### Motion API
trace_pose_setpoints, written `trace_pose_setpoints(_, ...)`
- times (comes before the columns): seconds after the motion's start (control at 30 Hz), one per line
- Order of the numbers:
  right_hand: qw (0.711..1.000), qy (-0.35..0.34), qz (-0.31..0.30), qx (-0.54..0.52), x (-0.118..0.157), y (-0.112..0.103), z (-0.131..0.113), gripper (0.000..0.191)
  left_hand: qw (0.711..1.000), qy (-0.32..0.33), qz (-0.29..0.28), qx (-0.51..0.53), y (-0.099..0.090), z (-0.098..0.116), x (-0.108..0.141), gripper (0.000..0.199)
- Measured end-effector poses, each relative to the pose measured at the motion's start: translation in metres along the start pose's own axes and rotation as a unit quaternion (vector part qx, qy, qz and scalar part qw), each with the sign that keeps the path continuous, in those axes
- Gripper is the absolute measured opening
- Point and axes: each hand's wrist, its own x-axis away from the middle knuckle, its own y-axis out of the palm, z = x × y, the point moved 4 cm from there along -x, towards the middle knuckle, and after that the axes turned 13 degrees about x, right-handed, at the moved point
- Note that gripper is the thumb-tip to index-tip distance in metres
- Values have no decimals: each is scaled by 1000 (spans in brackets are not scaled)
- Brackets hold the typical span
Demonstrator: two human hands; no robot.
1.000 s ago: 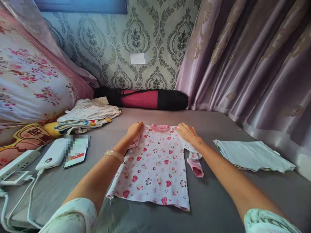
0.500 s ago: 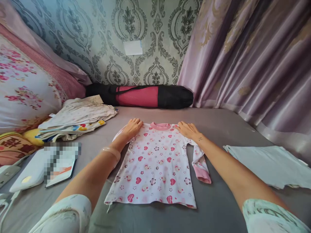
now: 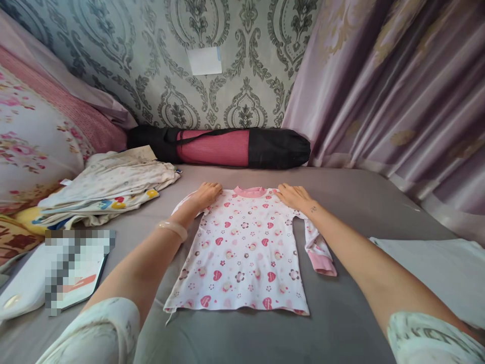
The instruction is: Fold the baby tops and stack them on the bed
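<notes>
A small long-sleeved shirt, white with pink hearts and flowers and a pink collar, lies spread on the grey sheet. Its collar points away from me and its hem faces me. My left hand grips it at the left shoulder, fingers bent over the cloth. At the opposite shoulder my right hand has hold of the fabric near the collar. The right sleeve with its pink cuff lies bent beside the body of the shirt. My left hand and forearm hide most of the other sleeve.
Folded clothes are piled at the left, by a floral pillow. A phone and a white device lie in front of them. A black and pink bag runs along the wall. At the right lies a pale folded cloth.
The camera view has shifted slightly, so the surroundings appear moved. Both hands stay at the shirt's shoulders, and the shirt lies much as before.
</notes>
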Motion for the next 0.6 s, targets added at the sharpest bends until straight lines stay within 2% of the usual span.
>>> trace_pose_setpoints(0.07,1000,5,-7,-17,0,0,-2,39,999,-38,0,4,-2,6,-4,28)
trace_pose_setpoints(0.13,999,10,23,-30,-1,-4,-8,35,998,-51,30,-6,-7,22,-8,26)
trace_pose_setpoints(0.23,994,23,90,-61,-5,-11,-28,29,997,6,67,29,-9,62,-14,29)
trace_pose_setpoints(0.3,990,36,105,-92,-8,-11,-44,26,994,66,57,72,1,87,-17,30)
trace_pose_setpoints(0.33,988,41,102,-108,-10,-9,-52,26,992,74,62,87,7,94,-17,31)
trace_pose_setpoints(0.4,984,49,90,-143,-12,-4,-62,26,989,51,86,107,20,98,-18,35)
trace_pose_setpoints(0.47,976,43,81,-196,-13,-1,-61,25,987,22,102,121,31,93,-17,39)
trace_pose_setpoints(0.53,955,33,75,-284,-9,-1,-46,23,987,12,98,131,39,87,-17,41)
trace_pose_setpoints(0.6,921,62,71,-379,3,-2,-17,22,987,12,87,135,42,83,-17,42)
